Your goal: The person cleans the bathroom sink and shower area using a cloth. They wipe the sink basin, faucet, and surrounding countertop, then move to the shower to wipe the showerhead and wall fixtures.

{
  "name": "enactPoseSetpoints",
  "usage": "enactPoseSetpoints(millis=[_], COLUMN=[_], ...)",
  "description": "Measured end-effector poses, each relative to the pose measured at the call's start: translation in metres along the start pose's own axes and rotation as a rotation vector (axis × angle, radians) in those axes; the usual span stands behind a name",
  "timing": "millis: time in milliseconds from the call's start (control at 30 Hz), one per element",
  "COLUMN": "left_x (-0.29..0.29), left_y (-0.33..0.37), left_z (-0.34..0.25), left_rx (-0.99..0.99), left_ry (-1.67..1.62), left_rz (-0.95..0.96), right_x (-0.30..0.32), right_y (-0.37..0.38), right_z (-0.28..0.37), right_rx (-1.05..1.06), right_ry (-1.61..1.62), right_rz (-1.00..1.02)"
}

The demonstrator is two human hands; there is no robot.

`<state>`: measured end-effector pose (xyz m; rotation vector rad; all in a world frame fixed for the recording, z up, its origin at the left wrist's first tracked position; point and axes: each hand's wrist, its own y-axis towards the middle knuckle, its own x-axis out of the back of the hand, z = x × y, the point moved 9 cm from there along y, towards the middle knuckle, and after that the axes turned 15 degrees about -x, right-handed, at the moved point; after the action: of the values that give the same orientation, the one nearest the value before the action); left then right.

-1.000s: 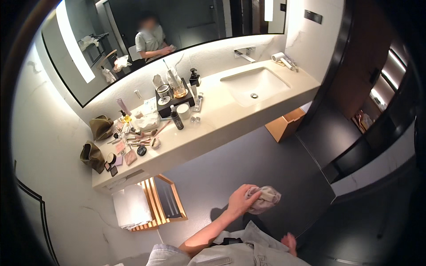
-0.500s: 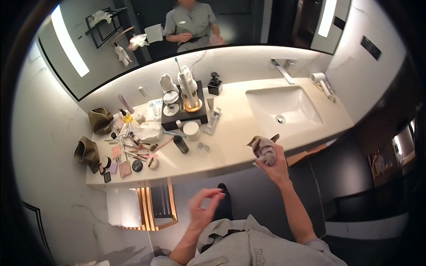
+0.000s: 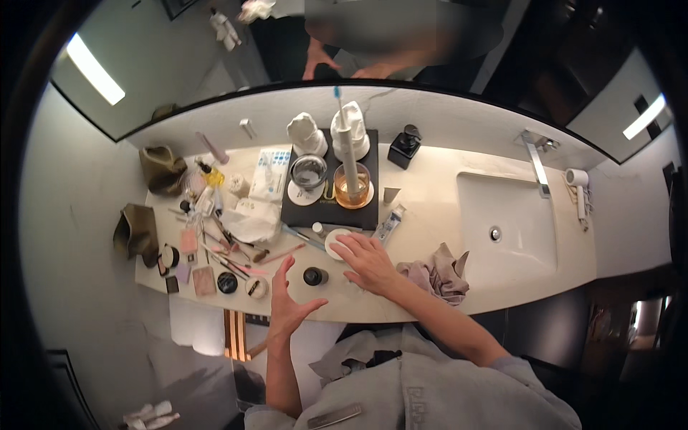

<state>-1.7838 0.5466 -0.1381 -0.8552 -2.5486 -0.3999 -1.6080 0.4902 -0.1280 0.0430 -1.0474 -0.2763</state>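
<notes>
My right hand point(image 3: 369, 264) reaches over the counter with its fingers spread; its fingertips are at the right side of a round white jar point(image 3: 337, 244), and I cannot tell whether they grip it. My left hand point(image 3: 288, 309) is raised by the counter's front edge, thumb and fingers wide apart, holding nothing. Between the two hands stands a small dark bottle point(image 3: 314, 276). Beside my right wrist a crumpled grey-mauve cloth point(image 3: 443, 275) lies on the counter. Behind the jar are a small white-capped container point(image 3: 319, 228) and a toothpaste-like tube point(image 3: 389, 223).
A black tray point(image 3: 301, 215) bears an amber glass point(image 3: 352, 188) with an electric toothbrush point(image 3: 347, 147). Makeup brushes, compacts and bottles crowd the left, by two olive pouches point(image 3: 135, 233). A black pump bottle point(image 3: 405, 145) stands near the sink point(image 3: 509, 179); a hairdryer point(image 3: 579, 190) lies far right.
The cloth has left my right hand and lies on the counter. That hand has moved left to the white jar. My left hand has risen and spread from a near pinch. The view has shifted.
</notes>
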Motion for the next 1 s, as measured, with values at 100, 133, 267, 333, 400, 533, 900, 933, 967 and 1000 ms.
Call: enactPoseSetpoints(millis=[100,133,267,333,400,533,900,933,967,1000], left_x=[0.0,0.002,0.024,0.027,0.026,0.004,-0.02,-0.015,-0.01,-0.005], left_y=[0.012,0.01,0.011,0.018,0.03,0.038,0.039,0.037,0.035,0.035], left_z=[-0.012,-0.014,0.013,0.04,0.047,0.037,0.059,0.064,0.067,0.07], left_rx=[-0.102,-0.074,-0.024,0.043,0.033,-0.095,-0.302,-0.293,-0.286,-0.28], left_ry=[0.156,0.128,-0.073,-0.251,-0.35,-0.227,0.012,0.007,0.004,0.001], left_rz=[0.035,0.027,-0.023,-0.079,-0.057,0.14,0.086,0.075,0.067,0.06], right_x=[-0.026,-0.037,-0.041,-0.036,-0.025,-0.012,-0.013,-0.015,-0.018,-0.023], right_y=[0.025,0.026,0.024,0.014,0.003,-0.02,0.045,0.046,0.046,0.044], right_z=[0.003,-0.003,-0.005,-0.01,-0.02,-0.047,-0.037,-0.035,-0.036,-0.039], right_rx=[0.165,0.186,0.237,0.242,0.226,0.122,-0.31,-0.309,-0.322,-0.334], right_ry=[-0.212,-0.232,-0.257,-0.27,-0.282,-0.304,-0.41,-0.434,-0.433,-0.433], right_rz=[0.029,0.041,0.076,0.097,0.098,0.094,-0.162,-0.167,-0.173,-0.179])
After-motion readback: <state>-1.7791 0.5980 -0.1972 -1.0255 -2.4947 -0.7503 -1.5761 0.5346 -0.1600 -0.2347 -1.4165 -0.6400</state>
